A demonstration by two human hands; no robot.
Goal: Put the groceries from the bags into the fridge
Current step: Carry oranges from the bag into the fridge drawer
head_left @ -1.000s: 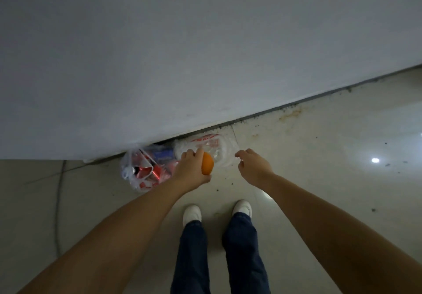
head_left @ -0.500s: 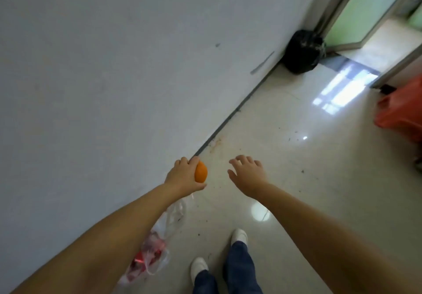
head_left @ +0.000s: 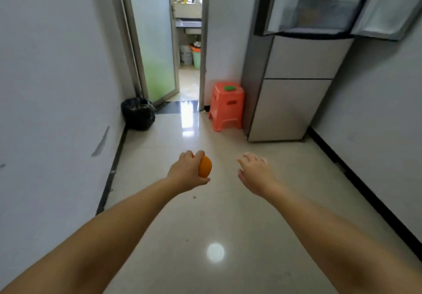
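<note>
My left hand (head_left: 186, 172) grips an orange (head_left: 205, 166) in front of me, above the floor. To its right my right hand (head_left: 255, 173) hangs empty with fingers loosely spread. The fridge (head_left: 294, 88) stands ahead at the right, grey with pale lower drawers; its upper doors (head_left: 388, 8) are swung open and shelves show inside. The grocery bags are out of view.
An orange plastic stool (head_left: 227, 106) with a green thing on top stands left of the fridge. A black bin bag (head_left: 138, 113) sits by the left wall. Beyond them a glass door (head_left: 153, 38) stands ajar onto another room. Glossy tiled floor (head_left: 217, 225) runs between the walls.
My view has swung up and right from the bags at the wall to the corridor and fridge. The orange stays in my left hand; the bags have left the view.
</note>
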